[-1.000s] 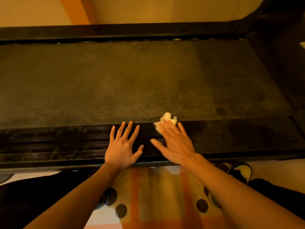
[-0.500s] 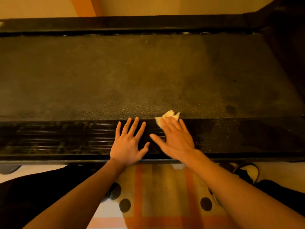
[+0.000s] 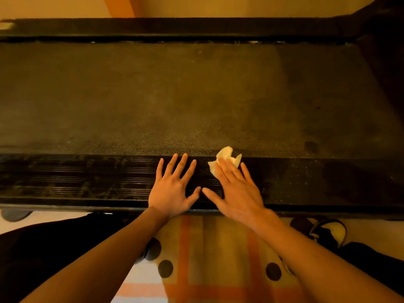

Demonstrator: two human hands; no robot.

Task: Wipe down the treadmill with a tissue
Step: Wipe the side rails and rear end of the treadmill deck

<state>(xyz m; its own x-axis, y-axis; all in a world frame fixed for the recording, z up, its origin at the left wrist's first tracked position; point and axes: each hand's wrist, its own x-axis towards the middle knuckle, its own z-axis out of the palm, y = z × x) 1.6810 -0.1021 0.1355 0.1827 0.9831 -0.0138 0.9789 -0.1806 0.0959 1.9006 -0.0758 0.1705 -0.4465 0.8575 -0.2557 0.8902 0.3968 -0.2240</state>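
Both hands lie flat on the treadmill's (image 3: 196, 95) ribbed side rail (image 3: 76, 178), left hand (image 3: 172, 191) empty, right hand (image 3: 236, 191) pressing the tissue (image 3: 227, 155) mid-wipe; next you should sweep the streaked stretch.

I see a crumpled pale tissue (image 3: 226, 154) on the dark, dusty treadmill (image 3: 175, 27), straddling its ribbed side rail (image 3: 87, 178) and belt (image 3: 196, 95) edge.

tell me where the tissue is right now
In the head view the tissue lies right of centre, pressed under the fingers of the right hand on the ribbed near rail, at the belt edge, beside the left hand.
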